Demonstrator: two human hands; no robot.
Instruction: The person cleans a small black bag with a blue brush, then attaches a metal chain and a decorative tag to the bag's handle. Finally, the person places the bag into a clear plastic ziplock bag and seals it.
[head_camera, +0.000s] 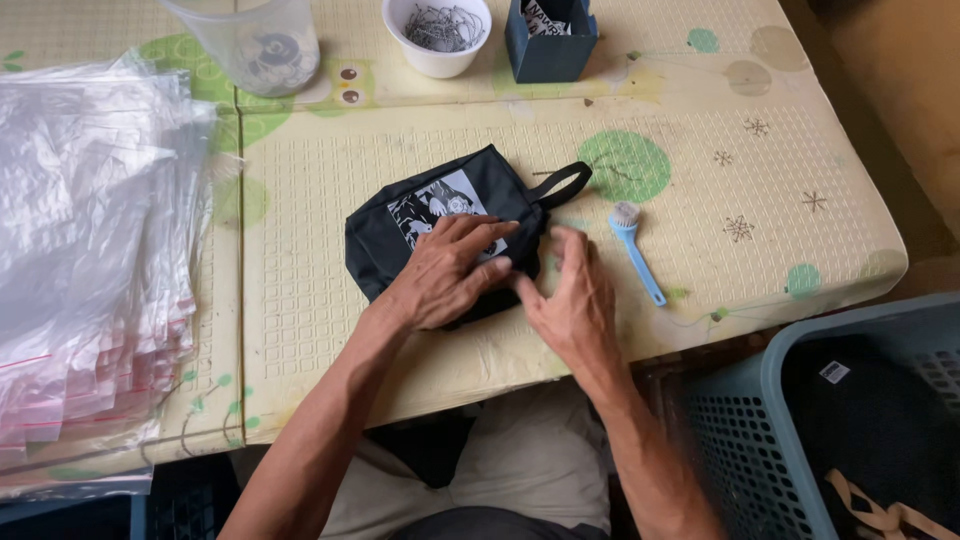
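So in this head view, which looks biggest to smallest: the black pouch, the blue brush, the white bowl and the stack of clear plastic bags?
1. stack of clear plastic bags, largest by far, though cut off by the picture's edge.
2. black pouch, partly under the left hand.
3. and 4. white bowl and blue brush: too alike to rank; the bowl is wider, the brush longer.

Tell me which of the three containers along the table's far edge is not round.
The dark blue box, rightmost of the three. It has flat square sides, while the clear plastic cup and the white bowl of metal bits are both round.

head view, steeply down, close
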